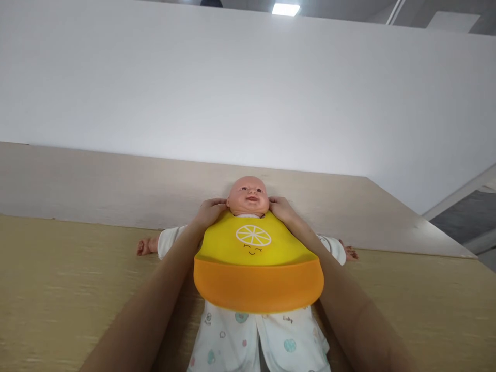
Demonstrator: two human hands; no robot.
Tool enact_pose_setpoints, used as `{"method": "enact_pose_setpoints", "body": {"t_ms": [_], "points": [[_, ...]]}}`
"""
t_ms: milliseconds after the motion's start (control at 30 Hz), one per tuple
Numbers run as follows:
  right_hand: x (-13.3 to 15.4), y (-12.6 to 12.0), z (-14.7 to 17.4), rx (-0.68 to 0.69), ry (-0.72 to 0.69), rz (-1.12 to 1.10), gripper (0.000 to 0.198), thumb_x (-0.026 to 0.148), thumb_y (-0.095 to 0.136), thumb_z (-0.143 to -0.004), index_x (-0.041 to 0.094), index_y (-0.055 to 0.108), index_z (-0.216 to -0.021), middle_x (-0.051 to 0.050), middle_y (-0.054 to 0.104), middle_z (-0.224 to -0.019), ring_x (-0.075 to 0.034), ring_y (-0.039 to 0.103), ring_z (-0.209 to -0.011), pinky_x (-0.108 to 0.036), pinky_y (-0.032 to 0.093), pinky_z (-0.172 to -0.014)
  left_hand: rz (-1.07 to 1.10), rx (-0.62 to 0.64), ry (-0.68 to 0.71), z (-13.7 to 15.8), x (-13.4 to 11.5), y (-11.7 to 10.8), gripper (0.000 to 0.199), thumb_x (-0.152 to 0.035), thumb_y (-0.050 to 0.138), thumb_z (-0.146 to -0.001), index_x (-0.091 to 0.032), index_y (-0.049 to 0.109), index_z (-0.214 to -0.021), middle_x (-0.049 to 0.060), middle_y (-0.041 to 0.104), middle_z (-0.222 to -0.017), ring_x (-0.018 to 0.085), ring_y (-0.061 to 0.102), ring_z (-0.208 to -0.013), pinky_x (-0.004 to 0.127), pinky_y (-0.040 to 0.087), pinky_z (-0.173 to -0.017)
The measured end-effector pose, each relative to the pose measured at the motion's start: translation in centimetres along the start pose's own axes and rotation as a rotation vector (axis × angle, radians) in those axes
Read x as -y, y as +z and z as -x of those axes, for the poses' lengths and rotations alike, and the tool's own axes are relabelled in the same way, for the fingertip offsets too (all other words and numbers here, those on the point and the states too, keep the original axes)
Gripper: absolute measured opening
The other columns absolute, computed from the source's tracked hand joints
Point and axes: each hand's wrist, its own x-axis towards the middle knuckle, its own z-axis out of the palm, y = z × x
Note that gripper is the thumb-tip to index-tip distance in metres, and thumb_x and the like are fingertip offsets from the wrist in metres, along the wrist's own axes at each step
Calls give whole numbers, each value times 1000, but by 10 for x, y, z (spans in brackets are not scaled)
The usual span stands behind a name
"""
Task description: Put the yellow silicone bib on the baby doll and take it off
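Observation:
A baby doll (248,192) lies on its back with its head away from me and its arms spread to the sides. A yellow silicone bib (220,237) with a lemon slice and a smiling face covers its chest, and its orange catch pocket (259,284) hangs over the belly. My left hand (212,211) is closed at the bib's upper corner, left of the doll's neck. On the other side of the neck, my right hand (282,208) grips the opposite upper corner. Both sets of fingertips are partly hidden beside the neck.
The doll rests across two wooden table surfaces, a tan one (70,289) in front and a paler one (96,181) behind. A white partition (240,93) rises at the back. White printed clothing (228,336) shows below the bib.

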Motion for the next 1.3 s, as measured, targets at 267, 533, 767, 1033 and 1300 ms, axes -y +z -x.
{"method": "enact_pose_setpoints", "body": {"t_ms": [267,533,767,1033,1300], "points": [[4,3,6,-31,-30,-43,20,26,48,-57,13,62,-62,0,61,-59,-13,50,-58,-22,35,-52,63,6,-16,1,4,-2,27,-25,64,-53,-15,68,-77,1,67,-64,15,59,-59,25,45,-57],[10,-3,47,-82,46,-358,29,27,56,-59,14,65,-82,-3,67,-67,-15,58,-59,-24,44,-55,212,64,-37,28,-7,-6,32,-20,69,-54,-15,66,-85,1,68,-63,14,60,-56,24,45,-54],[18,-17,88,18,94,-635,23,18,68,-54,14,67,-76,-4,70,-73,-15,63,-65,-25,49,-62,200,88,1,71,-15,-17,32,-18,73,-53,-14,67,-84,2,69,-66,13,61,-60,22,44,-56],[29,-15,91,-2,110,-722,34,13,67,-58,14,66,-92,-7,71,-77,-18,66,-67,-29,52,-64,262,-77,47,78,-30,-10,31,-18,69,-50,-13,67,-81,2,68,-63,14,61,-57,23,44,-53],[9,-4,77,-90,86,-583,26,13,62,-57,15,69,-82,-3,70,-69,-16,63,-59,-26,49,-58,269,-163,5,77,-13,1,21,-20,69,-50,-13,69,-70,0,66,-59,12,58,-53,21,45,-50]]}}
